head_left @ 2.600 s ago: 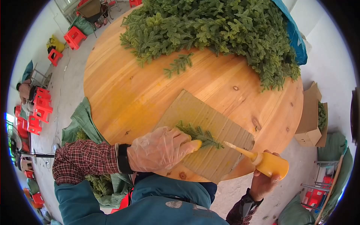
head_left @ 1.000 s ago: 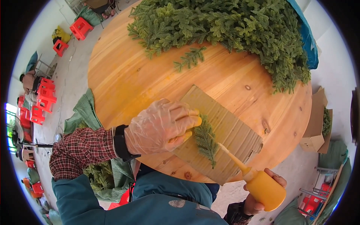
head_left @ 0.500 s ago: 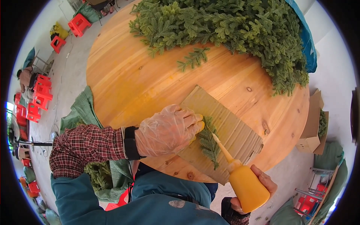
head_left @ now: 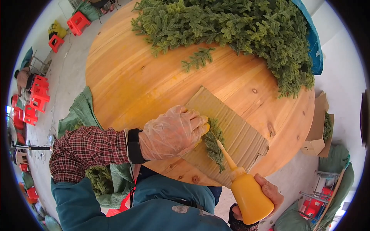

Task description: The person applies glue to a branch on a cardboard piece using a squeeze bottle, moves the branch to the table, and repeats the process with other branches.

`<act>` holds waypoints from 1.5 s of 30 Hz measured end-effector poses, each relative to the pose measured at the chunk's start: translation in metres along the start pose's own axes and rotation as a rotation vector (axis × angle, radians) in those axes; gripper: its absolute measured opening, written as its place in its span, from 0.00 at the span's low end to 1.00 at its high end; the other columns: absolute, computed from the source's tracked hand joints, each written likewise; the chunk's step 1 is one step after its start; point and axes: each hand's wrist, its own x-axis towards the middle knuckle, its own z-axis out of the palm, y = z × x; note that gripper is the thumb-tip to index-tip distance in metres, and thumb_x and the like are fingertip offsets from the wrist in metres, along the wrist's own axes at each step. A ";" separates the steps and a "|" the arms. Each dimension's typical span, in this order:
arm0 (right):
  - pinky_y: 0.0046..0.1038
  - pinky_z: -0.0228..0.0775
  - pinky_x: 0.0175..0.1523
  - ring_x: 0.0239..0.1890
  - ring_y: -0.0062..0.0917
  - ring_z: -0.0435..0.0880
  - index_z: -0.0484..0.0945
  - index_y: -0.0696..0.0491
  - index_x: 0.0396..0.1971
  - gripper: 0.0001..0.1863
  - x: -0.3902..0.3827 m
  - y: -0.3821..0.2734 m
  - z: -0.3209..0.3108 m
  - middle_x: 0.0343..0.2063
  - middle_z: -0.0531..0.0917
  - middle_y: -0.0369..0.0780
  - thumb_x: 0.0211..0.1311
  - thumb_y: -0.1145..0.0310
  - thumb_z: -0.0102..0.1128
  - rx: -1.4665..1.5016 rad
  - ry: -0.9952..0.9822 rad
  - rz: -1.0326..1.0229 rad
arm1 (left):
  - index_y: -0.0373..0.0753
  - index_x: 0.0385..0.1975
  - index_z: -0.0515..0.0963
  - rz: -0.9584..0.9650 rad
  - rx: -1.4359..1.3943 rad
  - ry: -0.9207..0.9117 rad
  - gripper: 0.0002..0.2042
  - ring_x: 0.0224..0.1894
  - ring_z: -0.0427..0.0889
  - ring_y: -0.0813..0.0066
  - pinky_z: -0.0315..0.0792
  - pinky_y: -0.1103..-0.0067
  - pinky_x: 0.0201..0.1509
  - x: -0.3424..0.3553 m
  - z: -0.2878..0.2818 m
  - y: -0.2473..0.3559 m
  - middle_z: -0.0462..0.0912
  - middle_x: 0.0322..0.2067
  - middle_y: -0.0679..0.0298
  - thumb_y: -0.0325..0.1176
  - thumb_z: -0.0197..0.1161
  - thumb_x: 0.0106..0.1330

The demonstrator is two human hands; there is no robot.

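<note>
On the cardboard (head_left: 243, 131) near me: 1 green sprig (head_left: 214, 146), likely light, springy, best pinched by its end | gloved left hand (head_left: 172, 131) pinching near its upper end | right hand (head_left: 271, 191) wrapped round yellow bottle (head_left: 250, 200), probably squeezable, best held by body

Yellow bottle (head_left: 252, 200), green sprig (head_left: 214, 151), dark-red checked sleeve (head_left: 92, 148).

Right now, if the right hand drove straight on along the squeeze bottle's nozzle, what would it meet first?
Probably the fir sprig, at the nozzle tip; whether they already touch is unclear. The gloved left hand lies just beyond.
</note>
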 end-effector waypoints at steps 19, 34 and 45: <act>0.33 0.78 0.47 0.43 0.35 0.82 0.66 0.57 0.49 0.44 -0.010 -0.003 -0.017 0.43 0.79 0.51 0.36 0.48 0.81 -0.021 -0.006 -0.005 | 0.34 0.47 0.77 0.028 0.129 0.046 0.18 0.50 0.78 0.66 0.69 0.71 0.52 0.001 0.006 0.002 0.80 0.48 0.58 0.35 0.56 0.59; 0.40 0.78 0.52 0.47 0.43 0.82 0.64 0.57 0.48 0.38 -0.013 -0.036 -0.036 0.44 0.78 0.55 0.44 0.55 0.79 -0.070 -0.094 0.070 | 0.40 0.53 0.75 -0.009 0.114 -0.052 0.22 0.54 0.73 0.70 0.63 0.70 0.56 0.000 0.001 0.004 0.74 0.55 0.63 0.39 0.62 0.58; 0.38 0.80 0.47 0.47 0.44 0.82 0.64 0.59 0.53 0.41 -0.020 -0.036 -0.051 0.48 0.77 0.55 0.45 0.55 0.78 -0.031 -0.072 0.033 | 0.37 0.45 0.78 0.001 0.079 0.045 0.17 0.47 0.78 0.66 0.66 0.71 0.53 0.006 0.001 0.008 0.77 0.50 0.58 0.36 0.59 0.58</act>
